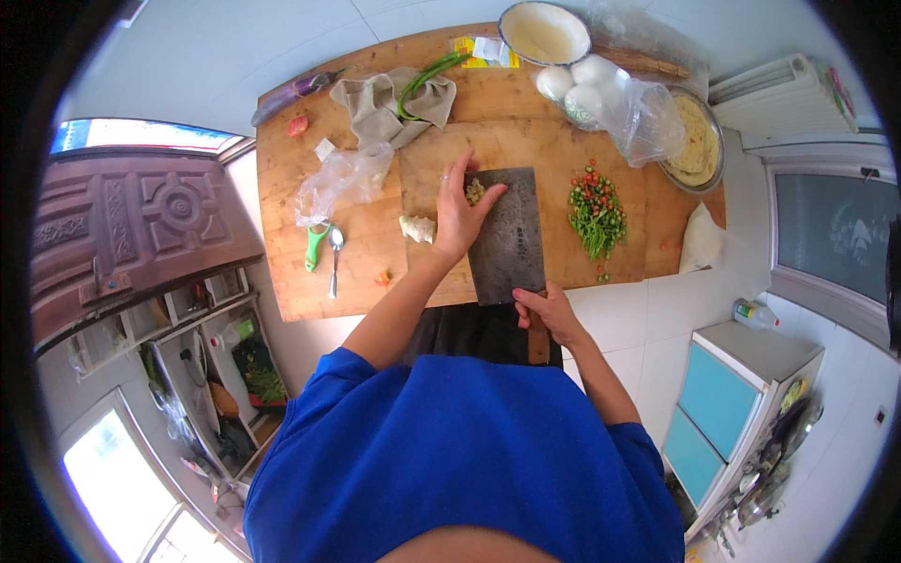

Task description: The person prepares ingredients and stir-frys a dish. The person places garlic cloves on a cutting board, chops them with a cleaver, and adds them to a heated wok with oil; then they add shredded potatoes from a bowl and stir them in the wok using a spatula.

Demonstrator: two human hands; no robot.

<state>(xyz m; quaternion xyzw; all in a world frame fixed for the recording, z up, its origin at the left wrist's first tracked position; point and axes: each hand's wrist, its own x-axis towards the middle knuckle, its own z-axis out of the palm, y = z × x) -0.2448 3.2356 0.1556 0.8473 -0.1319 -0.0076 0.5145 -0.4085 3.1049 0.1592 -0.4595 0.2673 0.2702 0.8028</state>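
Note:
My right hand [549,310] grips the wooden handle of a Chinese cleaver [508,232], whose broad dark blade lies flat over the wooden board [598,148]. At the far left corner of the blade is a small heap of chopped pale food [475,191], perhaps ginger or garlic. Around that heap curves my left hand [459,207], thumb and fingers apart, its thumb over the blade. Just left of this hand rests a knobby piece of ginger [419,229]. To the right of the cleaver lies a pile of chopped green and red chillies [597,211].
A green peeler [314,248], a spoon [334,262] and a plastic bag [345,183] lie left. Behind are an eggplant [295,95], a cloth [380,105] with long green peppers [422,81], and an enamel bowl [545,34]. Bagged white round items [584,88] and a pan of flatbreads [693,144] sit back right.

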